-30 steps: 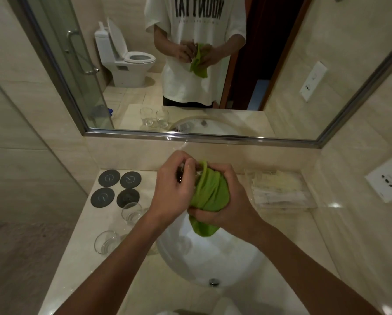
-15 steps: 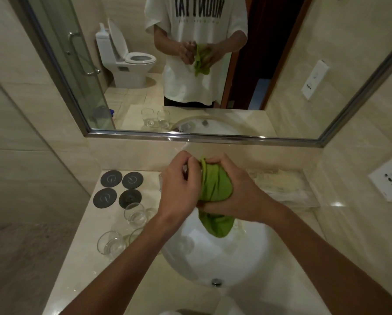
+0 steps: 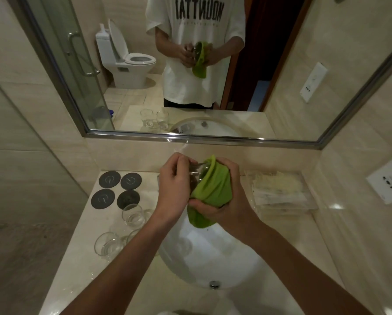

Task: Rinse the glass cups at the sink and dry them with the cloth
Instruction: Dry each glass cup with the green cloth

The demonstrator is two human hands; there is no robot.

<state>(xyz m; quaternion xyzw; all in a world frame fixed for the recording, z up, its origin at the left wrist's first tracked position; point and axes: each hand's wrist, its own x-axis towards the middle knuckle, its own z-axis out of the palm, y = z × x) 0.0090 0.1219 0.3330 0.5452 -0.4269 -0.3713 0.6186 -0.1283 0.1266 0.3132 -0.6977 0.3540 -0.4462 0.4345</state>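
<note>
Over the white sink [image 3: 213,264] I hold a clear glass cup [image 3: 196,172] on its side. My left hand [image 3: 174,185] grips its bare end. My right hand [image 3: 222,201] grips the green cloth [image 3: 211,189] wrapped around the cup's other end; a tail of cloth hangs below. Most of the cup is hidden by fingers and cloth. Three more glass cups stand on the counter to the left: one [image 3: 133,214] near the coasters, one [image 3: 107,243] nearer the front edge, and one [image 3: 133,237] partly behind my left forearm.
Four dark round coasters [image 3: 120,189] lie at the counter's back left. A clear tray of wrapped items [image 3: 279,192] sits right of the sink. The mirror [image 3: 190,64] runs along the back wall, a wall socket [image 3: 388,180] is on the right, and the drain [image 3: 214,284] is at the basin's front.
Both hands stayed over the sink and worked the cloth around the cup. The cup's bare glass end now shows between my hands; earlier it was hidden.
</note>
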